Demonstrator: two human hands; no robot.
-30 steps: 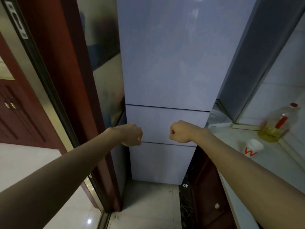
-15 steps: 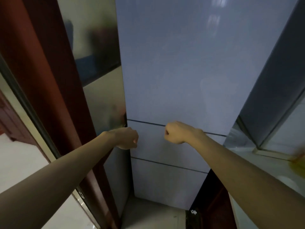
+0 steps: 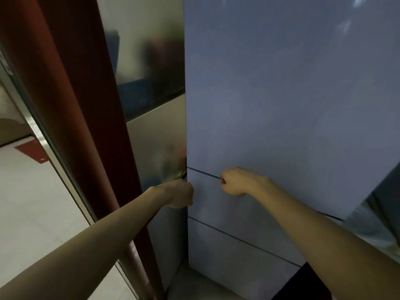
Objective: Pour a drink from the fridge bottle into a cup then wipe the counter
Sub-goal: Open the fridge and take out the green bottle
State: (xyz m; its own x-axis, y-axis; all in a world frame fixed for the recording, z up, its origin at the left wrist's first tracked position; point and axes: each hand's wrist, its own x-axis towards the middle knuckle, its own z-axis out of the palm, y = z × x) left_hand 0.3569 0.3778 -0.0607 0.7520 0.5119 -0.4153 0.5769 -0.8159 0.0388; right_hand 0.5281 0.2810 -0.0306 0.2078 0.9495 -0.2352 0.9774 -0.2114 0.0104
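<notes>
A tall pale blue-grey fridge point(image 3: 270, 94) fills the middle and right of the head view, its doors closed, with two dark seams across its lower front. My left hand point(image 3: 180, 194) is a closed fist at the fridge's left front edge, just below the upper seam. My right hand point(image 3: 234, 180) is a closed fist in front of the fridge at the upper seam. Neither fist holds anything. No bottle, cup or cloth is in view.
A dark red door frame point(image 3: 86, 126) with a metal strip stands left of the fridge, and pale floor tiles point(image 3: 32, 202) lie beyond it. The fridge's glossy side panel point(image 3: 151, 83) shows blurred reflections. A strip of pale counter point(image 3: 372, 226) shows at the right edge.
The view has tilted up and turned left; the counter with the cup and oil bottle has left the frame. Both fists stay closed and now sit higher on the fridge front.
</notes>
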